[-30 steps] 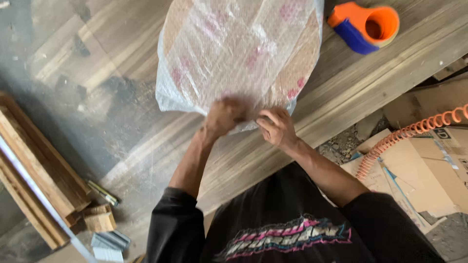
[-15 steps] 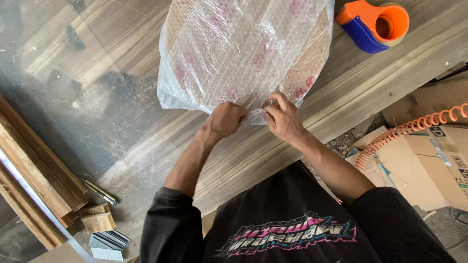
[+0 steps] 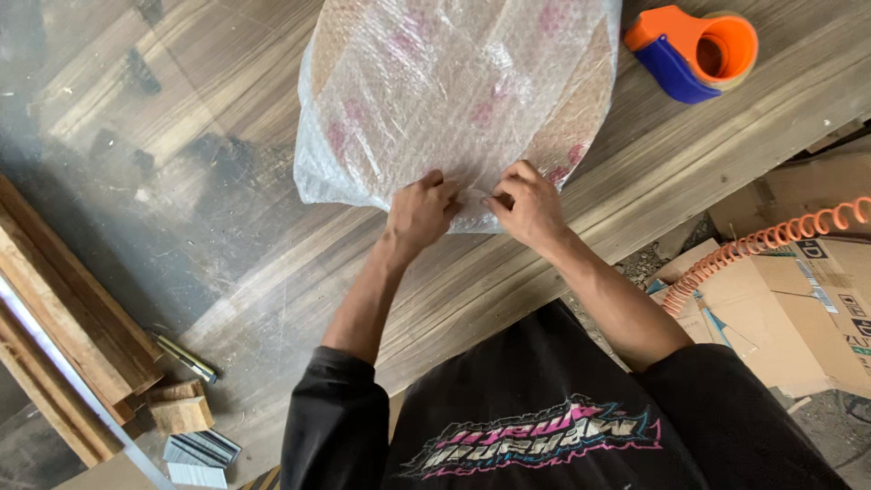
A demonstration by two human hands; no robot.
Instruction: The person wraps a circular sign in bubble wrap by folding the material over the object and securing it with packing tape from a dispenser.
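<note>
A flat rounded object wrapped in clear bubble wrap [image 3: 454, 100] lies on the wooden tabletop [image 3: 227, 245]; pink patches and brown board show through the wrap. My left hand [image 3: 419, 213] and my right hand [image 3: 528, 204] both press and pinch the near edge of the bubble wrap, fingertips almost meeting at the middle of that edge. An orange and blue tape dispenser [image 3: 694, 54] sits on the table to the upper right, apart from both hands.
Wooden planks [image 3: 63, 318] lie at the left, with small wood blocks [image 3: 181, 413] and a metal tool [image 3: 186, 358] beside them. Flattened cardboard [image 3: 798, 299] and a coiled orange hose [image 3: 762, 245] lie on the floor at the right, past the table edge.
Both hands have stayed on the wrap's near edge, their fingers shifting slightly along it. The camera view has moved a little, so the package sits somewhat lower in frame.
</note>
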